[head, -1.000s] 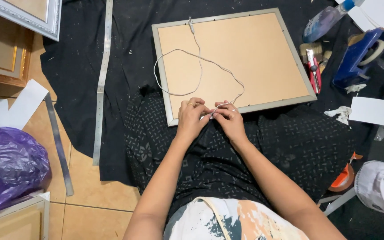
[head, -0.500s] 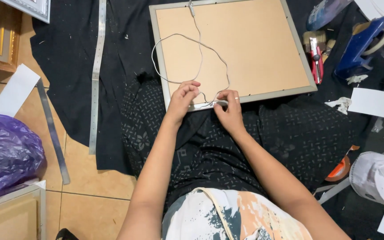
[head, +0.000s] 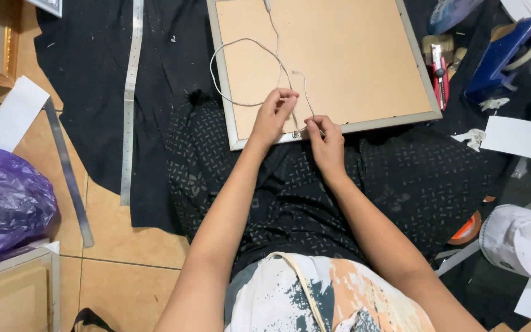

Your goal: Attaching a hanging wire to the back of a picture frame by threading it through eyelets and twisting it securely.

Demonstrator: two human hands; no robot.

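A picture frame (head: 364, 125) lies face down on a black cloth, its brown backing board up and its silver edge toward me. A thin pale hanging cord (head: 228, 49) loops across the board. My left hand (head: 271, 117) pinches the cord just above the frame's near edge. My right hand (head: 326, 142) presses fingers onto a small metal fitting on that near edge, where the cord ends. Both hands rest close together over my lap.
A long metal ruler (head: 130, 98) lies on the black cloth at left, a purple plastic bag (head: 4, 206) further left. A blue tape dispenser (head: 511, 49) and red cutter (head: 440, 74) sit right of the frame. A white cap (head: 523, 240) lies at lower right.
My left hand has lifted away from the frame's edge, pulling the cord up. The view has shifted, so the frame sits higher in the picture.
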